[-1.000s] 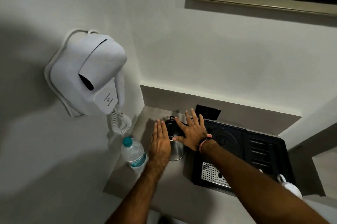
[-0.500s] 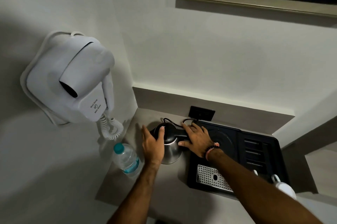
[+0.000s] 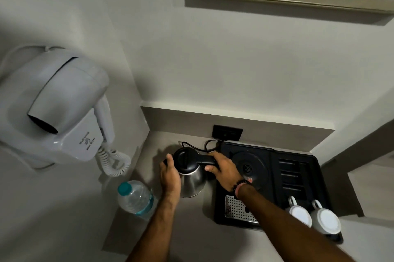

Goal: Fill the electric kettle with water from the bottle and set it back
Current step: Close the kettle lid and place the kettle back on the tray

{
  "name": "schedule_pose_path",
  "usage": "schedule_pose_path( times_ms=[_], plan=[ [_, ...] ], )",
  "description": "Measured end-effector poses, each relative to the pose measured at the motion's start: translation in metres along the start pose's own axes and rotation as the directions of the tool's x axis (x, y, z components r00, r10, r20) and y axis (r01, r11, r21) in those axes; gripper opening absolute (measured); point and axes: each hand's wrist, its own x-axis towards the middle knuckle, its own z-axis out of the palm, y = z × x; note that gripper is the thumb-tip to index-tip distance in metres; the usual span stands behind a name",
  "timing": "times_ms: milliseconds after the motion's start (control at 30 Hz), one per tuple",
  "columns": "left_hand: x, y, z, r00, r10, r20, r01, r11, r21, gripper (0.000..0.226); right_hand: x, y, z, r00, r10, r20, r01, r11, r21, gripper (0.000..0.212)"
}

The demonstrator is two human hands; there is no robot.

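A steel electric kettle (image 3: 193, 180) with a black lid and handle stands on the grey counter, left of its round black base (image 3: 248, 166). My right hand (image 3: 223, 171) is wrapped around the kettle's handle. My left hand (image 3: 170, 176) rests against the kettle's left side, its thumb near the spout. A clear water bottle (image 3: 136, 198) with a teal cap stands upright to the left of my left wrist, capped.
A black tray (image 3: 298, 176) holds the kettle base, a perforated drip grid (image 3: 237, 209) and two upturned white cups (image 3: 313, 217). A black cord (image 3: 204, 147) runs to a wall socket (image 3: 227, 132). A white hair dryer (image 3: 61, 110) hangs on the left wall.
My right hand has closed around the kettle's handle. My left hand has slid down onto the kettle's side. The view has shifted, bringing the two cups into sight.
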Motion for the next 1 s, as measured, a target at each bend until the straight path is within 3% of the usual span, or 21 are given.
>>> schedule_pose_path(
  times_ms=[200,333,600,800,1000],
  plan=[
    [-0.003,0.034,0.021,0.989,0.147,-0.008,-0.147,0.989,-0.001,0.049,-0.004,-0.015,-0.039,0.992,-0.082,-0.099,0.087,0.995,0.054,0.03],
    [-0.02,0.053,0.055,0.973,0.216,0.083,-0.215,0.976,-0.031,0.04,-0.014,-0.014,-0.087,0.981,-0.101,-0.163,0.103,0.995,0.008,0.031],
    [-0.073,0.053,0.135,0.956,0.161,0.246,-0.172,0.985,0.025,0.041,-0.052,0.03,-0.161,0.964,0.028,-0.263,-0.038,0.999,-0.034,0.038],
    [-0.094,0.027,0.165,0.946,0.105,0.305,-0.141,0.985,0.098,0.056,-0.076,0.07,-0.173,0.951,0.099,-0.291,-0.102,0.995,0.004,0.036],
    [-0.096,0.004,0.171,0.944,0.083,0.32,-0.131,0.982,0.133,0.051,-0.084,0.092,-0.168,0.952,0.128,-0.279,-0.12,0.992,0.047,0.035]
  ],
)
